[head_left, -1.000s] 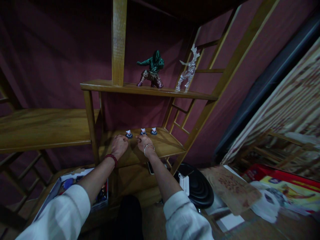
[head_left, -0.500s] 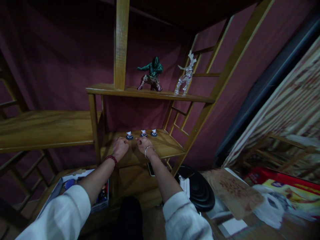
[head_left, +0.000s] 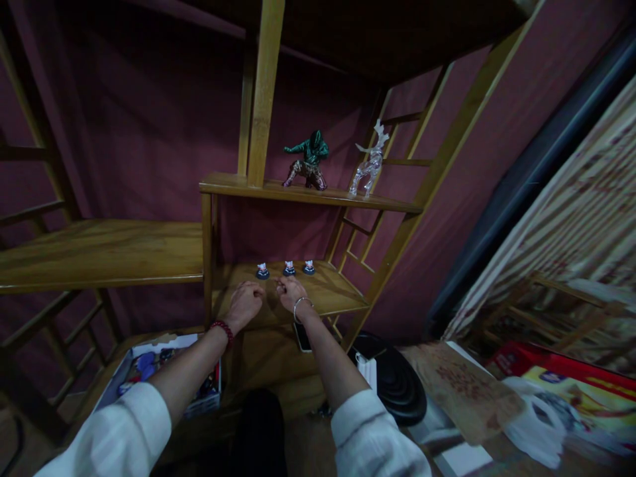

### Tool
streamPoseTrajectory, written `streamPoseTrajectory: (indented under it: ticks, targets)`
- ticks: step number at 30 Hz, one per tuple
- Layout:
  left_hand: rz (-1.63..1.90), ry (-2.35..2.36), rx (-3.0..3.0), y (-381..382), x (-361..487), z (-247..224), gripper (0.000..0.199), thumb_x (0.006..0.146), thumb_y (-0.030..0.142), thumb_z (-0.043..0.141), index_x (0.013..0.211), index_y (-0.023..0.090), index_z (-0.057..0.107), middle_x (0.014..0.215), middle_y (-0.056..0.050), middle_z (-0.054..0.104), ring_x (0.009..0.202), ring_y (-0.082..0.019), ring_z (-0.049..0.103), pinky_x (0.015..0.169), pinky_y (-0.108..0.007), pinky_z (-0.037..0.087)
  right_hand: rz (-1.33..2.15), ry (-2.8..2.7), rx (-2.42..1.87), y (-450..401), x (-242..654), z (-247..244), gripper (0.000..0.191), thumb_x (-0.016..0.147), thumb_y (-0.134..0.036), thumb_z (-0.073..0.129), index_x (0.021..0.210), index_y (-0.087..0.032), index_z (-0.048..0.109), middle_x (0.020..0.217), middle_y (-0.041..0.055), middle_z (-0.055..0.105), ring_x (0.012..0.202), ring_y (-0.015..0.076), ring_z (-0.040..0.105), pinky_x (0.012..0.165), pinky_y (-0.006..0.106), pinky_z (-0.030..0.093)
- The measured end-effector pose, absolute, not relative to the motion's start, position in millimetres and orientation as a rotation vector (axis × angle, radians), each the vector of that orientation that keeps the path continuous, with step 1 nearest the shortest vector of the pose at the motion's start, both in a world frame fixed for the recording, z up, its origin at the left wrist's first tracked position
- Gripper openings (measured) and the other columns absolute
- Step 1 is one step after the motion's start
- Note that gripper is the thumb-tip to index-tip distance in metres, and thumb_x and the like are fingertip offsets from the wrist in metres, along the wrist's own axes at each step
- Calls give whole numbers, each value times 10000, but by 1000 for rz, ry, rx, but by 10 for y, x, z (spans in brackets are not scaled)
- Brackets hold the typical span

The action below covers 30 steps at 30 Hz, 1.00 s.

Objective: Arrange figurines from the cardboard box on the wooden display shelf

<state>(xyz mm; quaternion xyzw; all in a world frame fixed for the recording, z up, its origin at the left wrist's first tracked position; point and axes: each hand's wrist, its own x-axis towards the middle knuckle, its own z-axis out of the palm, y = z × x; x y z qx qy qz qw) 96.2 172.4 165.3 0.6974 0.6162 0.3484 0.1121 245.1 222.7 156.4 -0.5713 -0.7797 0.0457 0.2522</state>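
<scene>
Three small white-and-dark figurines stand in a row on the lower shelf (head_left: 318,301): a left one (head_left: 262,271), a middle one (head_left: 289,268) and a right one (head_left: 309,267). My left hand (head_left: 247,301), with a red bead bracelet at its wrist, is just in front of the left figurine, its fingers curled in. Close beside it, my right hand (head_left: 291,293) is in front of the middle figurine, fingers bent together, a silver bangle on the wrist. Neither hand visibly holds anything, though some fingertips are hidden.
Above, a shelf board (head_left: 342,197) carries a green crouching figure (head_left: 311,159) and a clear deer figurine (head_left: 369,162). An open box (head_left: 106,397) of small items lies below left. A phone (head_left: 302,336), a black round object (head_left: 400,377) and bags (head_left: 534,424) sit lower right.
Both hands have drawn slightly back from the left figurine, leaving a gap. The three figurines keep their row. My view has shifted a little.
</scene>
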Motion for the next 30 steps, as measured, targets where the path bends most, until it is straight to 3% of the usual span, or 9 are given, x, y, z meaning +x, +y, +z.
streamPoseTrajectory:
  ticks: [13, 23, 30]
  targets:
    - [1120, 1640, 2216, 1393, 939, 1548, 283, 689, 46, 438, 809, 173, 661, 948, -36, 643, 943, -156, 523, 894, -276, 385, 139, -1934, -1583, 1810, 2326, 1638, 254, 822, -190, 420, 967, -243, 621, 994, -5, 651, 885, 108, 591, 793, 185, 407]
    - [1222, 1457, 2310, 1067, 882, 1510, 298, 698, 32, 417, 818, 186, 642, 887, -35, 644, 882, -156, 543, 833, -283, 428, 201, -1814, -1479, 1425, 2101, 1558, 286, 871, -346, 354, 909, -241, 617, 715, -29, 667, 687, 104, 610, 626, 172, 401]
    - [1308, 1287, 2346, 869, 742, 1379, 281, 683, 12, 402, 770, 174, 615, 868, -50, 622, 899, -161, 520, 856, -300, 425, 187, -1759, -1337, 1160, 1888, 1469, 320, 881, -352, 318, 889, -215, 607, 763, 6, 651, 731, 115, 597, 684, 188, 413]
